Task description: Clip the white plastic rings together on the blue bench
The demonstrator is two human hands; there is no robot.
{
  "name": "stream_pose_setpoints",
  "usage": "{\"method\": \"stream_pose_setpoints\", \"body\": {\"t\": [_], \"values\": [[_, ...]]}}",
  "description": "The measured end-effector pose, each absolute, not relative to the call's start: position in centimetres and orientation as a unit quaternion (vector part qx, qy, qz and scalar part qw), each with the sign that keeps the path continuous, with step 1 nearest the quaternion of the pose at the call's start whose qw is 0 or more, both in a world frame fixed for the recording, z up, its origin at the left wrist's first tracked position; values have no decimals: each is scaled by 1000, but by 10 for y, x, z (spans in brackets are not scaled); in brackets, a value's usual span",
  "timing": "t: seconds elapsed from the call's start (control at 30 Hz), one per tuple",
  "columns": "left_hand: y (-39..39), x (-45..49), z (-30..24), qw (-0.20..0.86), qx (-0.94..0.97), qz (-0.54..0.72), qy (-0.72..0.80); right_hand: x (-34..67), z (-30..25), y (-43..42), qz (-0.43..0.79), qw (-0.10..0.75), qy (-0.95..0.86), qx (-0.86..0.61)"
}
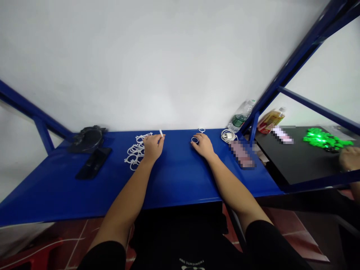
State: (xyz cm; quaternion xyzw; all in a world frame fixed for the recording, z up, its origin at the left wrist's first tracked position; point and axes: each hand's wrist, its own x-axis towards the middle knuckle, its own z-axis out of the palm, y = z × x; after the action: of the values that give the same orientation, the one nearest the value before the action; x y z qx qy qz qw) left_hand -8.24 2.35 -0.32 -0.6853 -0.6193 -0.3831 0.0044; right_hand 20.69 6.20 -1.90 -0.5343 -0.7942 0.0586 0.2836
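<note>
My left hand (153, 146) is closed on a slim white stick-like piece (161, 132) that points up past the fingertips; its exact kind is too small to tell. Directly beside and partly behind that hand lies a loose pile of white rings (134, 150) with small knobs, on the blue table (180, 176). Over to the right, my right hand (204, 146) has its thumb and fingers curled about one thin white ring (194, 143), just above or at the tabletop. Another white ring (201, 132) is past the fingertips, near the wall.
Black plastic-looking items (94, 163) occupy the table's left side. On the right are a coiled white cable with charger (229, 136), a water bottle (241, 118) and a blurred pink object (242, 154). A co-worker's hand (350, 158) is beside glowing green pieces (323, 138) on a black table.
</note>
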Motion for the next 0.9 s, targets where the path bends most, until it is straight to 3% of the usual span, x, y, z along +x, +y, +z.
{"method": "stream_pose_setpoints", "body": {"t": [0.33, 0.47, 0.63, 0.9], "values": [[29, -80, -18, -44, -730, -425, -533, 208, -21, 66, 50, 192, -830, -521], [26, -75, -20, -72, -736, -424, -523, 211, -19, 66, 33, 245, -814, -526], [21, -63, -22, -129, -737, -437, -500, 191, -10, 40, 71, 337, -843, -414], [13, -31, -21, -342, -619, -540, -455, 170, -7, 18, 112, 360, -875, -305]]}}
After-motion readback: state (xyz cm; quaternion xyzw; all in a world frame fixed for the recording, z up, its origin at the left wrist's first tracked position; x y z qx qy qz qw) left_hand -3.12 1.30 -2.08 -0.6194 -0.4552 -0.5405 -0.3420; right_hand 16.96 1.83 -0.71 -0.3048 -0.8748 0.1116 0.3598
